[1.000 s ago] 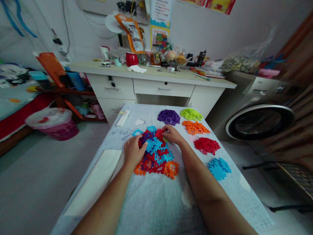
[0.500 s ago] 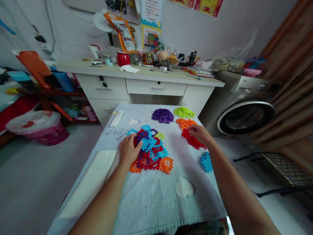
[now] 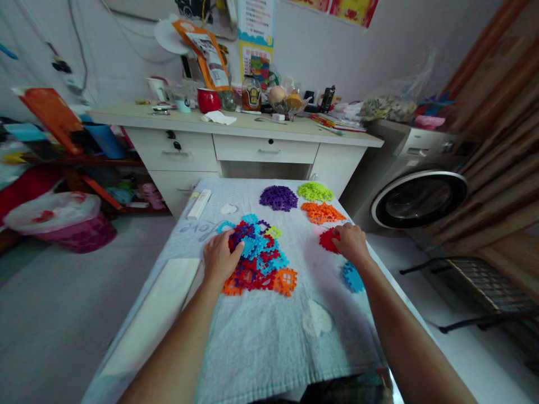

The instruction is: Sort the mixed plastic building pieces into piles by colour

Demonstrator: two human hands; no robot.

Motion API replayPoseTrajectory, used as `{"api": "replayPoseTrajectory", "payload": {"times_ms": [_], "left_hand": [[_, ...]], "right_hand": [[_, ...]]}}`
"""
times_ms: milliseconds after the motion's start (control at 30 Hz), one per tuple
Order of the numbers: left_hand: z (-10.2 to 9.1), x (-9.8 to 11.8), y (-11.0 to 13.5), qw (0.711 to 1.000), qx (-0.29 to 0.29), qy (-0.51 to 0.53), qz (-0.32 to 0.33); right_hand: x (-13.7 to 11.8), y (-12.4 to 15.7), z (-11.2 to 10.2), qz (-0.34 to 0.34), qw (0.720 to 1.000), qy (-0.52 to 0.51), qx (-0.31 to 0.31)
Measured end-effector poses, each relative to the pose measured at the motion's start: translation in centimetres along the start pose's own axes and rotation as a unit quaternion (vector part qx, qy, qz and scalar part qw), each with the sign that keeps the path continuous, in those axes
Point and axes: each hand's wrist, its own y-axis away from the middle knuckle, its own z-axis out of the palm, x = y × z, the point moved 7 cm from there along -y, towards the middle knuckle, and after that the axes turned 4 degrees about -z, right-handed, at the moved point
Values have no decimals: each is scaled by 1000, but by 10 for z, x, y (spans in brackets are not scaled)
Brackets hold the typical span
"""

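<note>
A mixed pile of coloured plastic grid tiles [image 3: 261,258] lies in the middle of a table covered by a pale cloth [image 3: 269,336]. My left hand [image 3: 219,259] rests on the pile's left edge, fingers curled over the tiles. My right hand [image 3: 352,242] lies palm down on the red pile [image 3: 327,239] at the right, covering most of it. Sorted piles sit around it: purple [image 3: 278,197], green [image 3: 315,191], orange [image 3: 322,212] and blue [image 3: 352,277] just under my right wrist.
A white tube [image 3: 199,204] and a white scrap [image 3: 228,209] lie at the cloth's far left. A folded white sheet [image 3: 155,314] lies along the left edge. Beyond stand a cluttered white desk [image 3: 236,140], a washing machine [image 3: 416,191] and a pink bin [image 3: 59,221].
My right hand left the mixed pile and moved right onto the red pile. My left hand stayed on the pile. The camera view shifted slightly.
</note>
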Motion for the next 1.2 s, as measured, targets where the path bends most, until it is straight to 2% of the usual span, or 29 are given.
{"api": "replayPoseTrajectory", "payload": {"times_ms": [133, 233, 400, 533, 700, 1200], "left_hand": [[0, 1, 0, 1000, -9, -9, -6], [2, 0, -1, 1000, -11, -5, -3], [2, -1, 0, 1000, -6, 5, 5], [2, -2, 0, 1000, -4, 15, 4], [3, 0, 1, 999, -5, 36, 15], [4, 7, 4, 990, -16, 127, 52]], "right_hand": [[-19, 2, -11, 3, 1000, -13, 21], [-55, 3, -10, -65, 991, -111, 22], [-133, 19, 10, -207, 940, -273, -13], [-164, 33, 29, -250, 919, -305, 9], [-171, 40, 43, -272, 911, -311, -8], [-159, 38, 38, -250, 879, -403, 41]]}}
